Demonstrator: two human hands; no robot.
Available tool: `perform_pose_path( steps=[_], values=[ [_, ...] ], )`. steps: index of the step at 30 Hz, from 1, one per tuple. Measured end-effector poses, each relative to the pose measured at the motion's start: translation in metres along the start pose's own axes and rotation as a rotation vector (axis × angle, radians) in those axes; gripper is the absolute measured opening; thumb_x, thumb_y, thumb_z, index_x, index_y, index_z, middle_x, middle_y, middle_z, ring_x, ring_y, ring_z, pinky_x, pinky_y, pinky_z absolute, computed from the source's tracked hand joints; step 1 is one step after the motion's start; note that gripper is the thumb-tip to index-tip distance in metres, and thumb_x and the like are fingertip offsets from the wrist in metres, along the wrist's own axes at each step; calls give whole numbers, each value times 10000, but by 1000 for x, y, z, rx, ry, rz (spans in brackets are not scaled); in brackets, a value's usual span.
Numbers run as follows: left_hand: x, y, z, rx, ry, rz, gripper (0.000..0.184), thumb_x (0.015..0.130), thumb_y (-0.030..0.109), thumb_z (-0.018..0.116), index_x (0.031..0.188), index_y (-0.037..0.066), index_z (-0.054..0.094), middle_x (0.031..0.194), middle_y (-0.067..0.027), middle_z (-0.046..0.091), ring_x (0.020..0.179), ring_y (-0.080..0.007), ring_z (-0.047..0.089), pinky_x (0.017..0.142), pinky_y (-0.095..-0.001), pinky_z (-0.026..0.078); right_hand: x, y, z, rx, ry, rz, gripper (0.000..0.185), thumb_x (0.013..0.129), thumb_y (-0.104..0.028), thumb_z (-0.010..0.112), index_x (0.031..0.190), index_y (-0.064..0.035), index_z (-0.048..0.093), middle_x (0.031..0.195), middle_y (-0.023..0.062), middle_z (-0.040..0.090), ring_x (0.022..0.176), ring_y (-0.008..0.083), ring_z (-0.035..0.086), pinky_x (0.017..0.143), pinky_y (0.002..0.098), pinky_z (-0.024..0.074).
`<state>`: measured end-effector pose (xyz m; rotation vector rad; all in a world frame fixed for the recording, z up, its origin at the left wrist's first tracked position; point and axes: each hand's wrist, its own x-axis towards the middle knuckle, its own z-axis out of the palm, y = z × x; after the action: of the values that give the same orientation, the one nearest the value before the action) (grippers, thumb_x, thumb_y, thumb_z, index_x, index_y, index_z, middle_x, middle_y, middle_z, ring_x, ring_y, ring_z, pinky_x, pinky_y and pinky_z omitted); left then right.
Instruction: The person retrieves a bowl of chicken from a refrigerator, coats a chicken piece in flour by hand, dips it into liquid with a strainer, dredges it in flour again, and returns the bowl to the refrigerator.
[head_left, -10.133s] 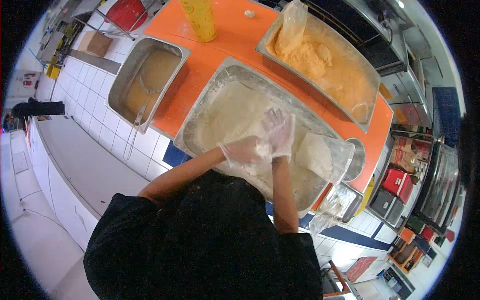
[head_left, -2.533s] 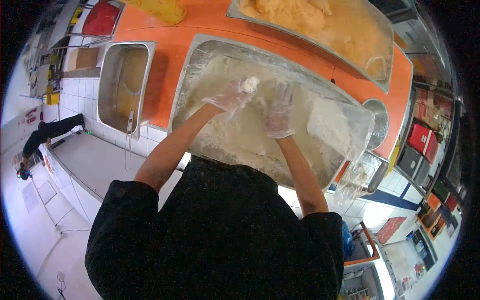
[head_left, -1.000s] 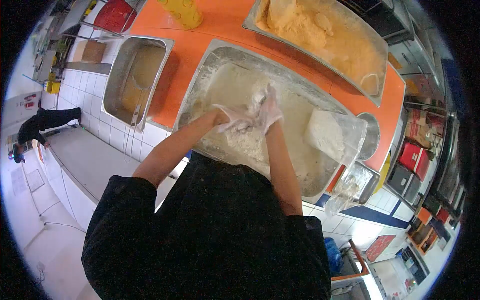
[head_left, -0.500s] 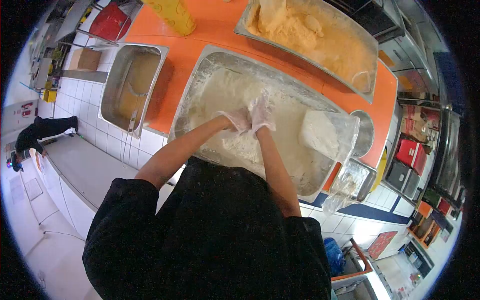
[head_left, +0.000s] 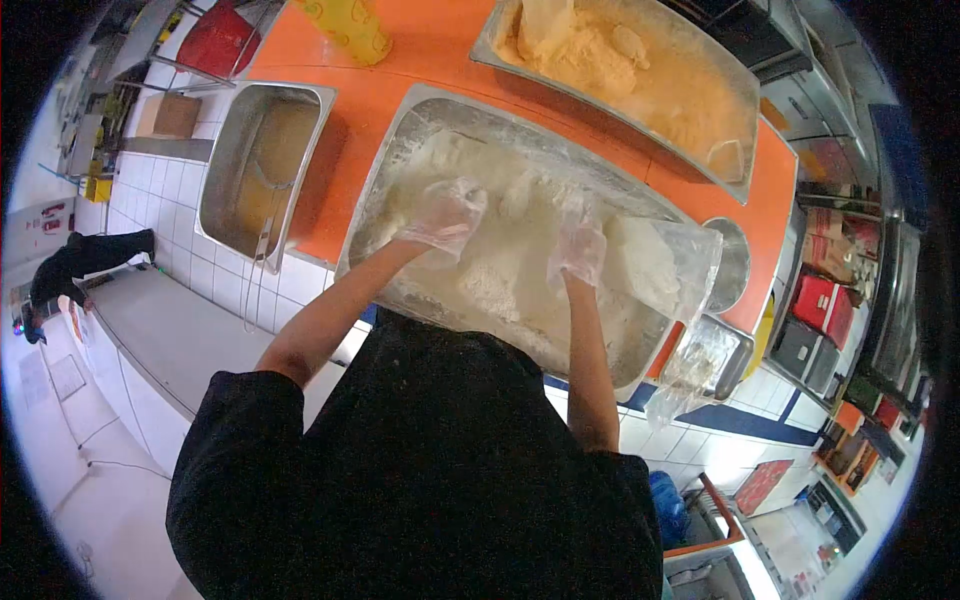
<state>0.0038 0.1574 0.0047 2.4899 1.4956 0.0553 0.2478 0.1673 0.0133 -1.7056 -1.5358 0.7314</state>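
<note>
A large metal tray point(head_left: 378, 190) holds a bed of pale flour point(head_left: 525, 240). My left hand point(head_left: 452, 212), in a clear plastic glove, is over the flour on the tray's left side, its fingers stretched out. To its right, my right hand point(head_left: 580, 235) wears a similar glove; its fingers point away from me, spread over the flour and dusted white. A gap separates the two hands, and I see nothing held in either. Close to my right hand lies a clear plastic bag point(head_left: 655, 265) with white powder in it, inside the tray's right end.
On the orange table point(head_left: 430, 68) stands a tray of orange-coloured powder point(head_left: 752, 110) behind mine. A deep metal pan point(head_left: 212, 170) with a wire-handled tool sits left. A metal bowl point(head_left: 735, 262) and small metal tray point(head_left: 738, 350) are right. Another person point(head_left: 75, 265) stands far left.
My hands were together over the middle of the flour. They have parted, the left moving left and the right moving right, toward the plastic bag.
</note>
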Motion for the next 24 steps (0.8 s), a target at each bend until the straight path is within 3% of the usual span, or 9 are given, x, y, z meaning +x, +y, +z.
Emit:
perform_pose_path(
  steps=[2,5,7,10,14,16,17,19,24],
  values=[
    [-18,-2,8,41,120,-72,217,728,198,548,824,24,633,686,-172,602,639,-310,594,612,-492,448,7,-54,-38,-245,-667,578,559,928,-339,427,1378,-10,387,1398,264,388,1266,381,423,1065,428,340],
    [-31,-2,40,-192,368,106,210,728,178,547,847,24,625,692,-189,602,633,-352,583,580,-483,446,-46,44,37,-548,-700,54,519,907,-318,454,1316,2,442,1336,267,450,1231,397,448,1028,435,365],
    [-16,13,35,-196,-150,112,221,758,181,523,842,1,621,745,-216,620,699,-368,611,647,-483,470,-64,51,52,-345,-493,-92,396,868,-276,532,1140,12,552,1101,249,595,1062,367,565,854,436,461],
    [-3,38,39,-171,-268,51,221,770,179,528,840,-14,611,770,-216,633,729,-340,632,673,-470,481,-50,37,81,47,-652,357,436,897,-256,470,1253,-7,510,1258,255,526,1199,387,482,1012,420,378],
    [8,47,33,-576,-76,-461,198,770,170,547,804,-19,598,774,-221,631,714,-297,641,638,-435,484,-29,-2,41,-279,-656,201,380,868,-218,511,1192,-29,574,1189,229,582,1154,370,526,978,407,413],
    [22,46,-6,-1316,204,-590,193,737,163,571,801,-15,614,794,-232,634,693,-279,641,615,-393,488,-27,3,16,322,-314,80,353,897,-199,518,1202,-35,588,1247,172,586,1102,282,584,946,354,440],
    [28,50,-17,-1320,195,-601,193,737,163,571,801,-15,614,794,-232,634,693,-279,641,615,-393,488,-23,11,15,320,-322,92,353,897,-199,518,1202,-35,588,1247,172,586,1102,282,584,946,354,440],
    [54,54,-28,148,262,-237,185,732,163,569,799,3,635,823,-213,638,669,-268,636,634,-363,490,4,22,23,132,-256,208,369,917,-246,483,1215,-54,588,1274,165,571,1119,294,572,963,371,425],
    [77,55,23,-246,55,-124,216,825,138,549,1006,37,609,857,-211,621,736,-347,621,656,-436,503,12,37,46,-183,-230,-14,302,892,-174,486,1149,-68,605,1127,174,631,1015,351,594,892,385,475]
  ],
)
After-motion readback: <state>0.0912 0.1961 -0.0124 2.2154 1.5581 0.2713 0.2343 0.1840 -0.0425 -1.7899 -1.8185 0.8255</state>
